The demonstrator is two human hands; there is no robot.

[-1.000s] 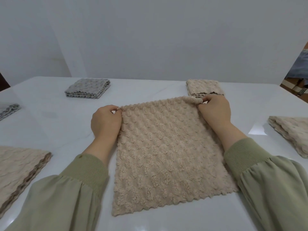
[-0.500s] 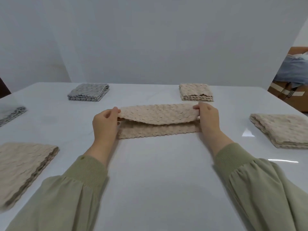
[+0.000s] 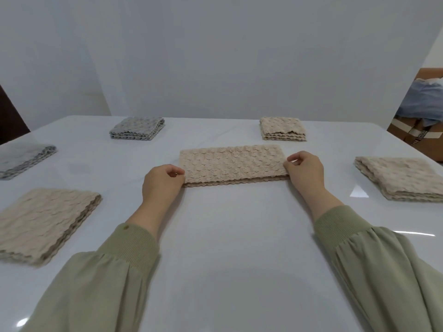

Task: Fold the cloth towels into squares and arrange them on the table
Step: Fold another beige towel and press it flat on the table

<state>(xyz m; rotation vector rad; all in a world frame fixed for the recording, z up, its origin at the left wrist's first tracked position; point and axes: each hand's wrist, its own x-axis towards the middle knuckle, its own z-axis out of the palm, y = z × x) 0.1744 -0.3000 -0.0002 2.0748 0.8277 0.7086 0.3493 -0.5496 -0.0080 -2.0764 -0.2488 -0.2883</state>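
A beige textured towel [image 3: 232, 164] lies folded in half as a wide strip on the white table [image 3: 227, 236], its scalloped edges toward me. My left hand [image 3: 161, 184] pinches the strip's near left corner between thumb and fingers. My right hand [image 3: 305, 172] pinches its near right corner. Both sleeves are olive green.
Folded towels lie around: a grey square [image 3: 137, 128] far left, a beige square [image 3: 282, 128] far right, a grey one [image 3: 24, 159] at the left edge, a beige stack [image 3: 40, 224] near left, a beige stack [image 3: 402, 178] at right. A cardboard box [image 3: 417, 135] stands beyond the table.
The flat towel was lifted by its far corners and folded toward me in half; it now lies flat as a strip, farther from me, with both hands at its near corners.
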